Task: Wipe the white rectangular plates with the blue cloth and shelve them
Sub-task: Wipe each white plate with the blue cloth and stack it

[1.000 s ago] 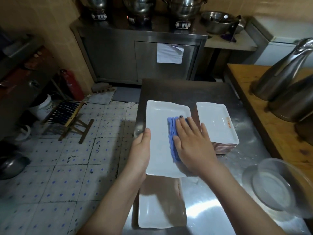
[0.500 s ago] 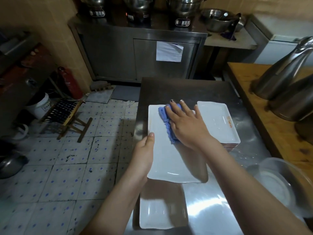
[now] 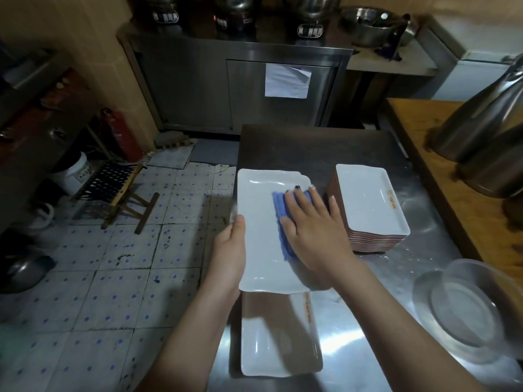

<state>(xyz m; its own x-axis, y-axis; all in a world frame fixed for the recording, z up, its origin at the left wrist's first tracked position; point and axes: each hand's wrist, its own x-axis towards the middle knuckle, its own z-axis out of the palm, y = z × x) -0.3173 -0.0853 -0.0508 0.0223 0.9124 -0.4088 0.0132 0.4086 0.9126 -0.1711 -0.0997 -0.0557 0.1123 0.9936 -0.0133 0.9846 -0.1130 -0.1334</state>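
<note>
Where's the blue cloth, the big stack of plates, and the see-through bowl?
blue cloth (image 3: 278, 219), head view, on its bare left edge beside the fingers.
stack of plates (image 3: 368, 202), head view, on the top plate's middle.
clear bowl (image 3: 464, 312), head view, on its base.

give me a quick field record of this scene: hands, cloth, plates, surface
left hand: grips the left edge of the plate being wiped
right hand: flat on the blue cloth
blue cloth: pressed on the plate being wiped
plate being wiped: white, rectangular, held over the near plate
near plate: below it, on the counter
plate stack: right of the hands
counter: steel
</note>
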